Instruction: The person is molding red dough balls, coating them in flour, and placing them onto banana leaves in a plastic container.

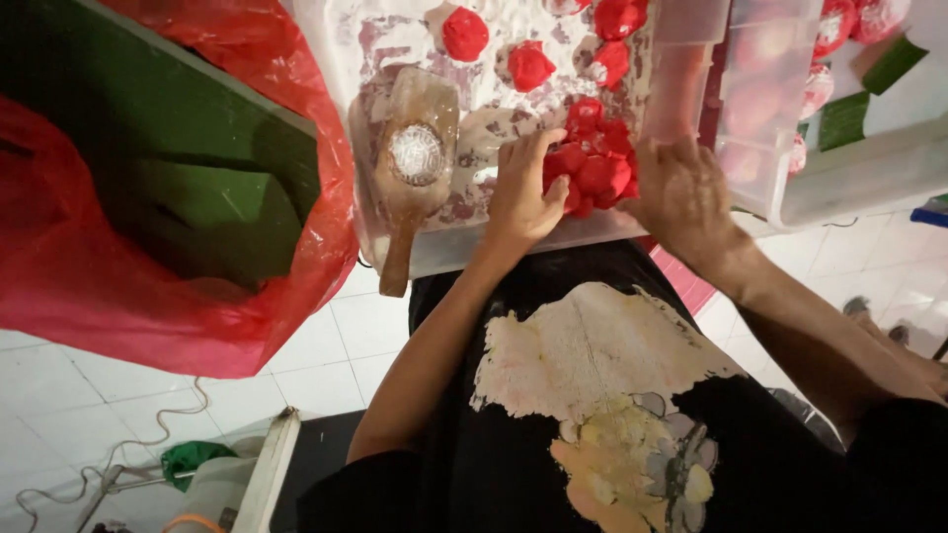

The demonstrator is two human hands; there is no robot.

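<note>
White floor tiles (pixel 326 360) run under a flour-dusted tray (pixel 395 44) that serves as the surface; a red plastic bag (pixel 178 296) holding green sheets fills the 9 o'clock side of the view, and a clear plastic container (pixel 780 109) with wrapped red pieces stands at 2 o'clock

Step in hand, as judged: portioning. Both hands work a lump of red dough (pixel 592 163) at the near edge of the tray, close to the person's body
- Left hand (pixel 521 192): lies palm down against the 9 o'clock side of the lump, fingers together and curled onto it
- Right hand (pixel 681 192): lies against the 3 o'clock side, fingers bent over the dough; whether they pinch a piece cannot be told, since the fingertips are hidden

Orientation: the lump is irregular, a cluster of folds. Its long axis runs roughly from 12 to 6 o'clock, and the narrower end points to 12, toward the separate red dough balls (pixel 528 64) resting in flour farther up the tray

Wooden mould (pixel 415 158), paddle-shaped with a floured round carved cavity, lies at 9 o'clock of the left hand, apart from it, its handle pointing to 6 o'clock and overhanging the tray edge

Next move, as judged: separating a portion calls for a firm pinch at one fold while the other hand holds the lump down; the dough looks soft and likely to stick
</note>
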